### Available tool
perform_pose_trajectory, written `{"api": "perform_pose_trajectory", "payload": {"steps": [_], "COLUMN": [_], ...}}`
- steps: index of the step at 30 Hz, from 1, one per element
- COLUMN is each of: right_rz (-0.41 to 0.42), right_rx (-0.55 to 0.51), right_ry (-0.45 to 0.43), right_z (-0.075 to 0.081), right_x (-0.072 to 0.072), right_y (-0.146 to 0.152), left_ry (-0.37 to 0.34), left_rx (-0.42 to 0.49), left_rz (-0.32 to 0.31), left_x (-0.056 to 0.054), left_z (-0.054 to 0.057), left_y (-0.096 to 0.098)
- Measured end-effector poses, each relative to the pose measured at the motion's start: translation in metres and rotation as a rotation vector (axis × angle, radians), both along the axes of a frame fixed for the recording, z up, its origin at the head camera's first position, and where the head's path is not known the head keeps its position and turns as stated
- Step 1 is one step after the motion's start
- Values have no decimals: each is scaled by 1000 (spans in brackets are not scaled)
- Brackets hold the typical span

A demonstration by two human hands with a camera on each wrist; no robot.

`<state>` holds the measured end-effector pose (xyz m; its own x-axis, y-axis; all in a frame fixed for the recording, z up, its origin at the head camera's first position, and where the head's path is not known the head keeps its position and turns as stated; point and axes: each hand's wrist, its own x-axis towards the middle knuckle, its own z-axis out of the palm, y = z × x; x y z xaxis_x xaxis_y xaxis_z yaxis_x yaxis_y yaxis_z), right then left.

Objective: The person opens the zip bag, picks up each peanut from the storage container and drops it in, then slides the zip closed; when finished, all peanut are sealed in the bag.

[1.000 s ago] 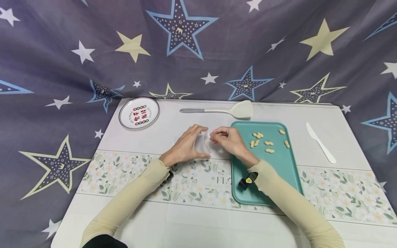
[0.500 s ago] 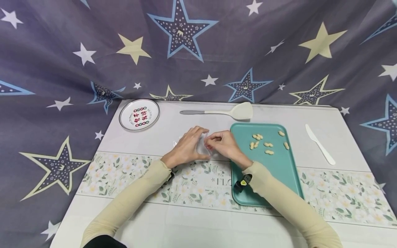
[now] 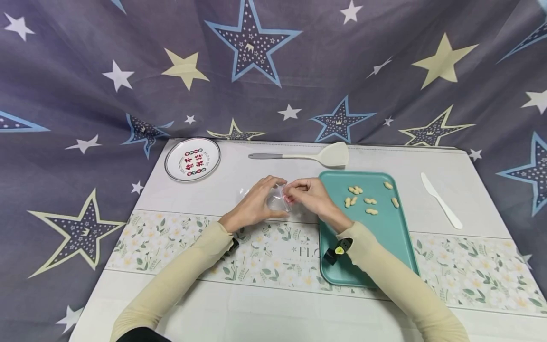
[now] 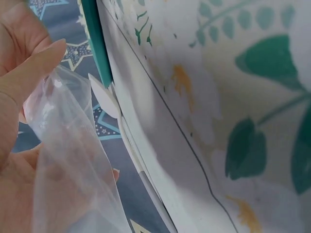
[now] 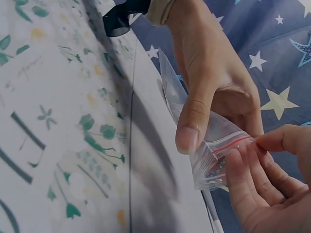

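Note:
A clear plastic zip bag (image 5: 221,127) with a red line along its zip is between my two hands over the middle of the table. My left hand (image 3: 255,200) holds it from the left, thumb and fingers curved around its sides. At the zip end, my right hand (image 3: 314,195) pinches the edge, its fingertips right at the red line (image 5: 235,142). The left wrist view shows the bag's loose film (image 4: 73,165) hanging past the hand. Several peanuts (image 3: 371,201) lie on a teal tray (image 3: 395,237), partly under my right forearm.
Behind the hands lies a spatula (image 3: 333,154) with a grey handle. A round white plate (image 3: 175,159) with red writing stands at the back left. To the right of the tray is a white plastic knife (image 3: 442,202). A starry curtain (image 3: 273,104) hangs behind the table.
My right hand moved slightly left onto the bag's edge, then a little back right. The red zip line now shows in the head view. My left hand stays nearly in place.

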<state>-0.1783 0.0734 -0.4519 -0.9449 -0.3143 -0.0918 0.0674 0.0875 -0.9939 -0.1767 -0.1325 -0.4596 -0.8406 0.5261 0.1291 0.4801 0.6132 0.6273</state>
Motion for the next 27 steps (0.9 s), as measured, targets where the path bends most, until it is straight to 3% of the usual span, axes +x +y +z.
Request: {"api": "perform_pose_trajectory", "payload": {"steps": [5, 13, 27], "right_rz": [-2, 33, -45], "right_rx": [-12, -33, 28], "right_ry": [-9, -25, -46], "right_z": [0, -2, 1], "right_x": [-2, -3, -5], "right_y": [2, 11, 58], "left_ry": [24, 34, 43], "left_rx": [17, -24, -72], "left_rz": [-12, 20, 18], "left_x": [1, 0, -4], "left_z": [2, 2, 5], "left_y": [0, -3, -3]}}
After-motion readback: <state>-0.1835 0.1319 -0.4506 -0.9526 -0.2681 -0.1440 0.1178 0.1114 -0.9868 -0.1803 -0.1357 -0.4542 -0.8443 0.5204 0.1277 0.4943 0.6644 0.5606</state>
